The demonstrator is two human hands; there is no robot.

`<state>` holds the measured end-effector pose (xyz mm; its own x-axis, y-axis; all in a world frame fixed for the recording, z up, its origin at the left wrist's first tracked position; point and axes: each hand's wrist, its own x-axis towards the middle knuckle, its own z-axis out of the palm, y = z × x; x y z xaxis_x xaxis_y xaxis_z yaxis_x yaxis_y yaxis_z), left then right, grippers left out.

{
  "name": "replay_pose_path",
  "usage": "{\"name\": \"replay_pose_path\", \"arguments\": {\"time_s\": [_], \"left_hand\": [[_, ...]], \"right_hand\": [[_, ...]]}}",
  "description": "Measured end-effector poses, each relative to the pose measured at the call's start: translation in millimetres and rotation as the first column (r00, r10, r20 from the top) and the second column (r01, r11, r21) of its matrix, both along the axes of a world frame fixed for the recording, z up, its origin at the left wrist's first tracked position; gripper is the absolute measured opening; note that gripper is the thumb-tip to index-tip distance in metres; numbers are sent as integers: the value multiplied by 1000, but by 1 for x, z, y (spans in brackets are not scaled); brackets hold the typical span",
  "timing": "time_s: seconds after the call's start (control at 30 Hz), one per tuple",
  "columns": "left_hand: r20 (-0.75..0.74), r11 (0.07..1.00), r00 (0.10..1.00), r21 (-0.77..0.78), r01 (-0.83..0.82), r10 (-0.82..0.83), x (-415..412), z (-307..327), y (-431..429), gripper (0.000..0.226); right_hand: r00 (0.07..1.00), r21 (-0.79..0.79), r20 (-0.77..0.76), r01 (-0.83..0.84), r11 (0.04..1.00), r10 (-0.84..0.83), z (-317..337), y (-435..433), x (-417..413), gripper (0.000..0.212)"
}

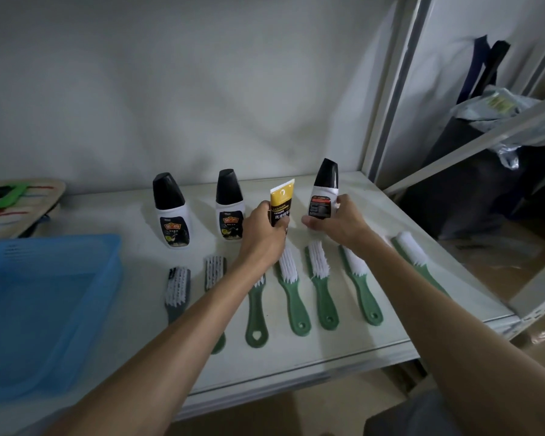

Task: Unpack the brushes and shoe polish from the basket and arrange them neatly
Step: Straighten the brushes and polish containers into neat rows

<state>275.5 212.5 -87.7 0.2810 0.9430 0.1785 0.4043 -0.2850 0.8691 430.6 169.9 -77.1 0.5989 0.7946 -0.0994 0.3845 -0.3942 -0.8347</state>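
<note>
My left hand (263, 236) grips a yellow and black polish tube (281, 200), held upright above the shelf. My right hand (337, 223) grips a white polish bottle with a black cap (324, 190), tilted slightly left. Two more white bottles (171, 212) (229, 205) with black caps stand upright at the back. A row of brushes lies in front: a grey one (177, 291), a second partly under my left arm (215, 273), and several green-handled ones (291, 291) (323, 291) (361, 287) (414, 256). The blue basket (76, 325) sits at the left, with nothing visible inside.
The white shelf board (390, 328) ends at the front and right, where metal uprights (387, 99) stand. A woven item with green and red stripes (16, 206) lies back left. Dark bags (472, 171) sit beyond the shelf on the right.
</note>
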Motion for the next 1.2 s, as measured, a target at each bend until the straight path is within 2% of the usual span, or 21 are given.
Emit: {"name": "replay_pose_path", "arguments": {"time_s": [0.1,0.17,0.43,0.6,0.67,0.73,0.8,0.93,1.2], "left_hand": [[-18,999,1000,52,12,-11,1,1,-4,16],[-25,998,1000,63,9,-7,2,2,-7,17],[59,994,997,95,-50,44,-8,14,-12,10],[125,986,991,151,-74,56,-24,36,-11,12],[134,985,989,150,-82,62,-32,38,-9,13],[148,987,987,143,-76,55,-39,39,-7,13],[149,986,987,149,-77,55,-46,40,-5,14],[164,982,984,165,-89,62,-59,44,-4,16],[203,985,978,153,-81,49,-76,49,-4,13]], "right_hand": [[995,53,8,101,993,-102,1,3,-4,60],[995,60,9,102,993,-103,0,5,-5,51],[985,53,171,-37,998,27,3,9,-25,57],[996,57,79,-33,998,28,0,16,-37,34],[998,55,61,-32,998,28,-1,22,-38,46],[996,-5,81,-38,999,38,-1,27,-41,63],[995,-73,63,-66,995,71,3,30,-43,70],[993,-159,57,-90,983,100,13,31,-41,66],[986,-112,164,0,994,18,6,31,-48,71]]}}
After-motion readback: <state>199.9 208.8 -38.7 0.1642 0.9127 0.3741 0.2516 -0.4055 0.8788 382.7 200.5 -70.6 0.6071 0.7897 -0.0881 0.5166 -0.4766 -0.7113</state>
